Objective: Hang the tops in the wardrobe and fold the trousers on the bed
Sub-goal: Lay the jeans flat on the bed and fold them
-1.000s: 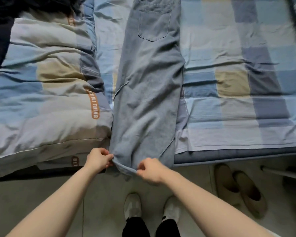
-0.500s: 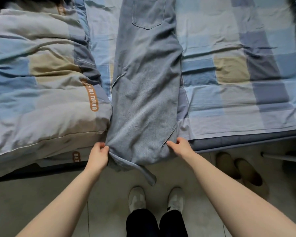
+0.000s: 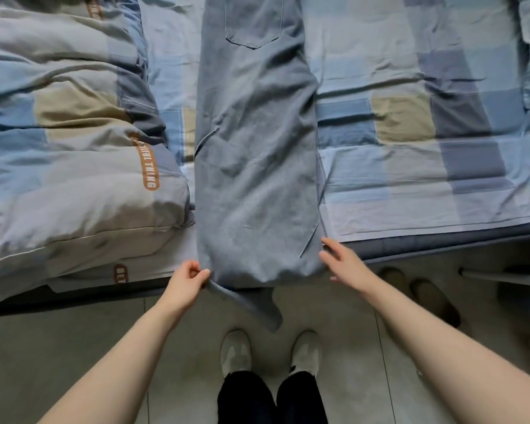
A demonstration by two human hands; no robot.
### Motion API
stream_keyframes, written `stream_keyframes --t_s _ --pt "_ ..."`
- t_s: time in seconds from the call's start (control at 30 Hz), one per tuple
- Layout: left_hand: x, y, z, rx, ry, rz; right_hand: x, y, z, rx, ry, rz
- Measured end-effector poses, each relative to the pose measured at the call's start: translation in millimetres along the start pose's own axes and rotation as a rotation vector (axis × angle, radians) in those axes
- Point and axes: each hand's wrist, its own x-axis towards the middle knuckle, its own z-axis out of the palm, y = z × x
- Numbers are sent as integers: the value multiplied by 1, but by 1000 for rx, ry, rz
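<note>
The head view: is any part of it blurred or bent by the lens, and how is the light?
Head view: the right hand is smeared by motion blur, while the left hand, pinching the hem of the jeans, is sharp. The wide-angle lens bends the bed edge and stretches both forearms toward the corners. The light is soft and even, with no glare; the brown slippers lie in dimmer shade.

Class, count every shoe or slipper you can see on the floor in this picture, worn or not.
4. Two pale shoes are on the person's feet at bottom centre; two brown slippers lie side by side under the bed edge at right. Others may be hidden under the bed.
</note>
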Motion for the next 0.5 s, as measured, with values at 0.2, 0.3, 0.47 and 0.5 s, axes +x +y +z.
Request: stream_keyframes --t_s 0.2,0.3,0.47,0.5 --pt "-6 -8 19 239 120 67 4 29 33 151 80 90" --pt "-10 -5 31 275 301 17 6 35 37 12 107 140" --pt "-7 -7 30 229 334 61 7 32 20 -80 7 15" --pt "-4 -10 24 177 295 61 5 35 14 9 -32 14"
